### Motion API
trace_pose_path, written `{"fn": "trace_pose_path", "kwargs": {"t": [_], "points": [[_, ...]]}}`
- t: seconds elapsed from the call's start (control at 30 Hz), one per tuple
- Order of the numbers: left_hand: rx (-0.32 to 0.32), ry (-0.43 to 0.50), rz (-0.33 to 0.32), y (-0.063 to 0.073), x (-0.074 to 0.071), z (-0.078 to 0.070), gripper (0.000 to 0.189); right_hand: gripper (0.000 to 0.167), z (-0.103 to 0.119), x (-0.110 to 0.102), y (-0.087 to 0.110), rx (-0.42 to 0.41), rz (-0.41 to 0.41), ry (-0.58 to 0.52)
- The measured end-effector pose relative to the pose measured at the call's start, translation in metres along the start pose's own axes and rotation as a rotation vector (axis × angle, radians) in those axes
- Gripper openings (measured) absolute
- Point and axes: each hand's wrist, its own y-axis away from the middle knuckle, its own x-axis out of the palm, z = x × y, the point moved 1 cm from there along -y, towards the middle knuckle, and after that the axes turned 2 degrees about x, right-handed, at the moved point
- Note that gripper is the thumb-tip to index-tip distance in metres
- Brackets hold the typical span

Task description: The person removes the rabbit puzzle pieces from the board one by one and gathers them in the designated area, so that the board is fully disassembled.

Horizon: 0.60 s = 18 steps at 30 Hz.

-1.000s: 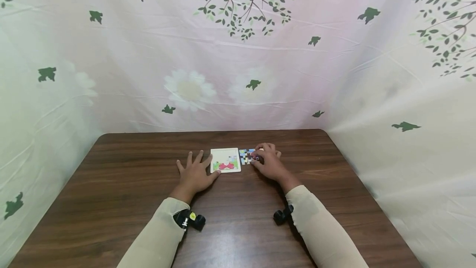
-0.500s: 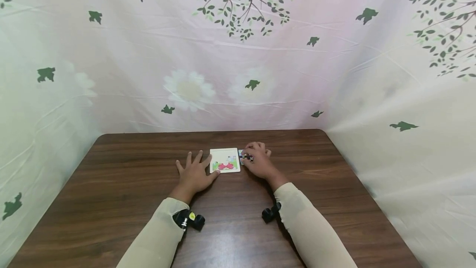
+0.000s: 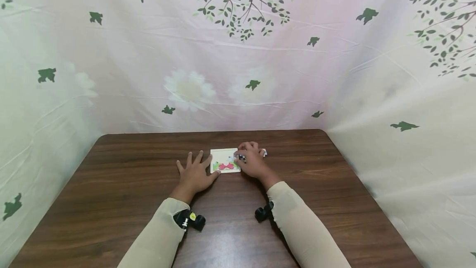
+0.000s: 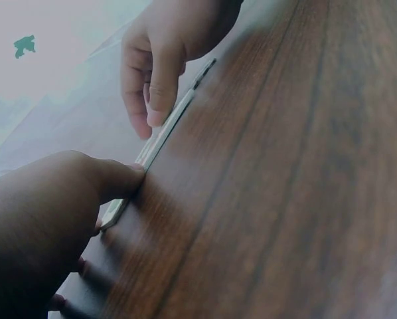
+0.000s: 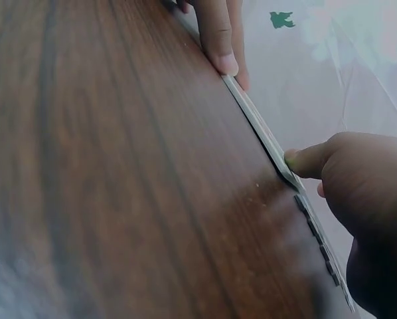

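A white-framed jigsaw puzzle board (image 3: 222, 155) lies on the table, with pink, green and pale pieces along its lower part. My left hand (image 3: 194, 177) rests at the board's left corner, fingers spread, thumb on the near edge. Over the board's right edge is my right hand (image 3: 254, 163), thumb and forefinger drawn together as in a pinch; the puzzle piece between them is mostly hidden. Beside the board lie loose puzzle pieces (image 3: 242, 158), largely covered by the right hand. The right wrist view shows those flat pieces (image 5: 318, 239) in a row past the board's end.
The brown wooden table (image 3: 130, 202) extends around both hands. A pale curtain (image 3: 223, 53) with leaf prints hangs behind and beside it. One piece edge (image 3: 265, 152) shows right of the right hand. Small black cameras sit on both wrists.
My right hand has moved left, from over the loose pieces to the board's right edge. The left hand and the board stay in place.
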Motion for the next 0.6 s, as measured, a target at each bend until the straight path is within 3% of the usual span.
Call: {"fn": "trace_pose_path", "kwargs": {"t": [0.6], "points": [[0.003, 0.002, -0.013, 0.0032, -0.0019, -0.0018, 0.081, 0.018, 0.0082, 0.0046, -0.0036, 0.112, 0.052, 0.059]]}}
